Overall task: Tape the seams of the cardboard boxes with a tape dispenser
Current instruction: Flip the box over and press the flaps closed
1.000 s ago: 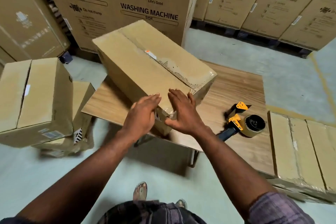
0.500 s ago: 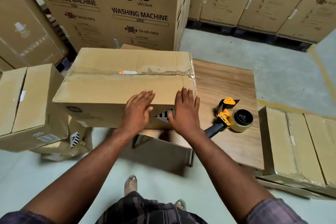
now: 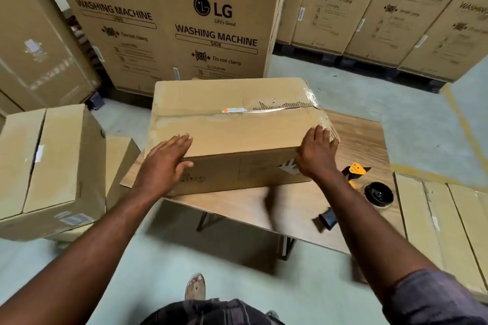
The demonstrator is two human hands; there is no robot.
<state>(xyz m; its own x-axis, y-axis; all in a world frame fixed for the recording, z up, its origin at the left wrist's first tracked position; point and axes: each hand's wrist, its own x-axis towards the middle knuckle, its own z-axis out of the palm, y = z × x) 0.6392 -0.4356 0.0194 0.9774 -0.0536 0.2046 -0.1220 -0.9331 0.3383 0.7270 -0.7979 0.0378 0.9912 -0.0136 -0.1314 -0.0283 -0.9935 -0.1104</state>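
A rectangular brown cardboard box (image 3: 229, 126), its top seam glossed with clear tape, is steadied on the wood-grain desk (image 3: 253, 208) by the left hand (image 3: 163, 166) and right hand (image 3: 315, 155), fingers (image 3: 182, 140) released and laid flat. A yellow-and-black tape dispenser (image 3: 369, 190) is seen lying just beside it on the desk.

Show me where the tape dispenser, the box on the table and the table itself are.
tape dispenser (image 3: 379, 194), head view, on its tape roll.
cardboard box (image 3: 232, 137), head view, on its top face.
wooden table (image 3: 361, 145), head view, bare wood right of the box.
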